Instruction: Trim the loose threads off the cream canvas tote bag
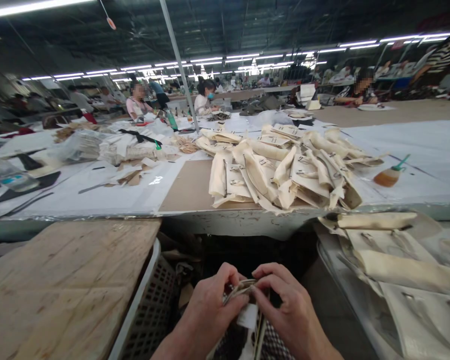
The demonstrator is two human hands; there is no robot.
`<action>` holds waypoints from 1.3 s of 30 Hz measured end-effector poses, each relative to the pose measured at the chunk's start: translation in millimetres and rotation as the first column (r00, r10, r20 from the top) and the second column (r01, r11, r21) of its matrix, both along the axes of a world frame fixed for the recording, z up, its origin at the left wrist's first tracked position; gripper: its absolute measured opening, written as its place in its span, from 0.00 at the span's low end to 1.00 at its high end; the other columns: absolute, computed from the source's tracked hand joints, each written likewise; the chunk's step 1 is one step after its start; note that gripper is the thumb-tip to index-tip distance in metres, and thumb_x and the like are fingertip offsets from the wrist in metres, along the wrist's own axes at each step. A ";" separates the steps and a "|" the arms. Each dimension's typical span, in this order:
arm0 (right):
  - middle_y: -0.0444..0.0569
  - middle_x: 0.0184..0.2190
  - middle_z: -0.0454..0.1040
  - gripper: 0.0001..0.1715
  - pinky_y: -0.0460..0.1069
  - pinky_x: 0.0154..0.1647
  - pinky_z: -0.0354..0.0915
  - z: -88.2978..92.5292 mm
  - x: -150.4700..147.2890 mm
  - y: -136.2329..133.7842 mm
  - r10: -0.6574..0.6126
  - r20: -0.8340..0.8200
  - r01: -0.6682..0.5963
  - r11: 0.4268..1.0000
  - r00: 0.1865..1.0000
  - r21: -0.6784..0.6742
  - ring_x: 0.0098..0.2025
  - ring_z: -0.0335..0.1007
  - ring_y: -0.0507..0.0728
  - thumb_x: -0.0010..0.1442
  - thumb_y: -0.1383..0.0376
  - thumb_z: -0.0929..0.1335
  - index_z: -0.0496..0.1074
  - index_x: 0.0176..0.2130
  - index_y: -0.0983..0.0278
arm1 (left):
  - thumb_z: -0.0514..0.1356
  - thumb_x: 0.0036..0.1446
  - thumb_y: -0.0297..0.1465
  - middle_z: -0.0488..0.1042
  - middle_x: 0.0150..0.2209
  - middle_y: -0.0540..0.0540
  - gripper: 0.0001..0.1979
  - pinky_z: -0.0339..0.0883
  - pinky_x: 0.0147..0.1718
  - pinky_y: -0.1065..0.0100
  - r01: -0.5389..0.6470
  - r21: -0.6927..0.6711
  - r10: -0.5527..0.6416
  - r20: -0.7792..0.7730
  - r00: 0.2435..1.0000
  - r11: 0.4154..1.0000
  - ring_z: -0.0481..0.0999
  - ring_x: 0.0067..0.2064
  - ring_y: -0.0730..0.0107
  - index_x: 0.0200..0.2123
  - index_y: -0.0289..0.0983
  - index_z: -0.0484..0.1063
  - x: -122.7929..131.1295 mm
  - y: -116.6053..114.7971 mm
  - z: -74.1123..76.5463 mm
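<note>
Low in the middle of the view, my left hand [216, 302] and my right hand [287, 302] meet at a cream fabric piece [244, 287] with a dark-lined edge. Thumb and fingers of each hand pinch its upper rim from either side. A small white label or tag [248, 316] hangs between them. The lower part of the piece runs down toward my lap and is partly hidden by my hands. On the table ahead lies a heap of cream fabric pieces [273, 172] with dark metal fittings.
A wooden board [60, 295] is at left, beside a plastic basket [150, 310]. More cream pieces [401, 270] are stacked at right. A glue bottle with a green nozzle [388, 176] stands on the table, whose front edge [247, 222] crosses before me. Several co-workers sit farther back.
</note>
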State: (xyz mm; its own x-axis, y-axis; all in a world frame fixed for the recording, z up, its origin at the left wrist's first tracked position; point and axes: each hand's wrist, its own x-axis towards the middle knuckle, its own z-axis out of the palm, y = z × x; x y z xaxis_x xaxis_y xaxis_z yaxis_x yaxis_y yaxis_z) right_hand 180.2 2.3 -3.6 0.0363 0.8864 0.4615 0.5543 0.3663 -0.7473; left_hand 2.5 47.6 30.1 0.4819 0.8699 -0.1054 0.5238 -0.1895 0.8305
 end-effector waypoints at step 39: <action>0.44 0.32 0.75 0.10 0.45 0.36 0.68 -5.5 -6.1 -0.4 -0.027 -0.166 0.016 0.997 0.986 -0.069 0.35 0.74 0.52 0.59 0.72 0.66 0.64 0.27 0.62 | 0.55 0.63 0.30 0.72 0.28 0.54 0.10 0.58 0.31 0.73 0.044 -0.045 -0.048 -0.080 0.996 0.998 0.69 0.32 0.72 0.32 0.37 0.74 6.1 13.3 9.4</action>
State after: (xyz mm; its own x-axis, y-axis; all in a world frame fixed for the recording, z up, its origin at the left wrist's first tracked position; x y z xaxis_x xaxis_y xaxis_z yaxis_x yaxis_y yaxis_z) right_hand 174.1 1.9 -9.0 0.1270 0.9135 0.3864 0.4271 0.3012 -0.8526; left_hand 8.6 60.8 39.5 0.5098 0.8408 -0.1822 0.5809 -0.1803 0.7938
